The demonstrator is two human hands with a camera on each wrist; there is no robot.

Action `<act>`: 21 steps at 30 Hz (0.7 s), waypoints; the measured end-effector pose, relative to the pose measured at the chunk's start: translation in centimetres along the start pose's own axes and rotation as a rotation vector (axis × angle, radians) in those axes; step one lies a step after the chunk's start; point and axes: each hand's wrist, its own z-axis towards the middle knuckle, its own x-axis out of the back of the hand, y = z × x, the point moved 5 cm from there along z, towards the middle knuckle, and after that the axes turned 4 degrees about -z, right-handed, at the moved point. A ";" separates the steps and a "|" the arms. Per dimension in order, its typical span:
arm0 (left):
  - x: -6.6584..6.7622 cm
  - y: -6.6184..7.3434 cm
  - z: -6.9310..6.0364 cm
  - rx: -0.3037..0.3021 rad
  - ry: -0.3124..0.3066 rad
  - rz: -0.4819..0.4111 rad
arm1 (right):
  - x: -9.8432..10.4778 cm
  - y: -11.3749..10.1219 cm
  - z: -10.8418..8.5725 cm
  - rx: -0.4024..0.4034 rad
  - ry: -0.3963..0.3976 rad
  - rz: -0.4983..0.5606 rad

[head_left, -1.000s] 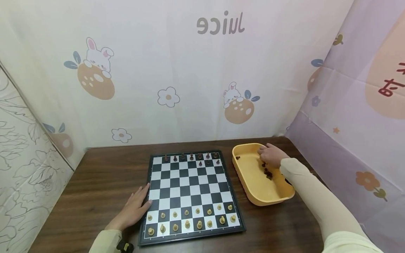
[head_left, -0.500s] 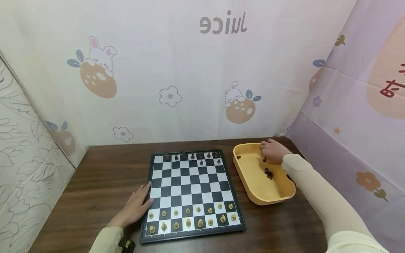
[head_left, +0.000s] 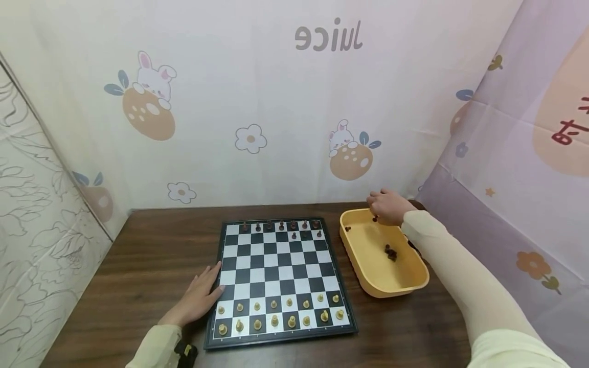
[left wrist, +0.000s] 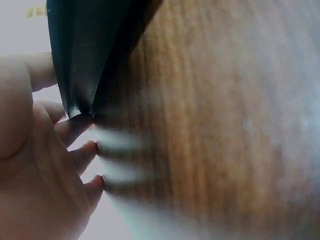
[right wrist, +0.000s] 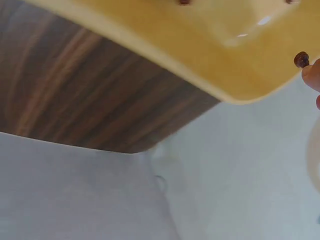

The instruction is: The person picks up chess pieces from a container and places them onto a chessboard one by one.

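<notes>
High to the left of the right hand [head_left: 390, 208], the word "Juice" [head_left: 329, 37] is showing backwards on the pale cloth [head_left: 221, 71]; red characters [head_left: 568, 132] are running out of sight farther right. That hand is pinching a dark chess piece [right wrist: 301, 59] over the far end of the yellow tray [head_left: 375, 273]. The tray's wall is standing between the grip and the chessboard [head_left: 278, 259]. The left hand [head_left: 197, 297] is lying relaxed, fingers touching the board's edge.

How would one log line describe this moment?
right hand: pinches dark chess piece over yellow tray | left hand: touches chessboard edge | more dark pieces: on chessboard, in tray
</notes>
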 end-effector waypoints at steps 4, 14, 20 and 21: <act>0.0 0.0 0.0 0.001 0.000 -0.002 | 1.2 -0.2 1.9 0.020 0.011 -0.020; -0.1 -0.1 -0.1 -0.005 0.013 0.005 | 4.0 -1.8 6.1 0.056 0.028 -0.041; -0.1 0.0 -0.1 -0.015 0.020 0.008 | 4.7 -3.0 8.2 0.059 0.014 -0.042; -0.1 0.0 -0.1 -0.017 0.021 0.009 | 4.8 -3.2 8.6 0.061 0.014 -0.040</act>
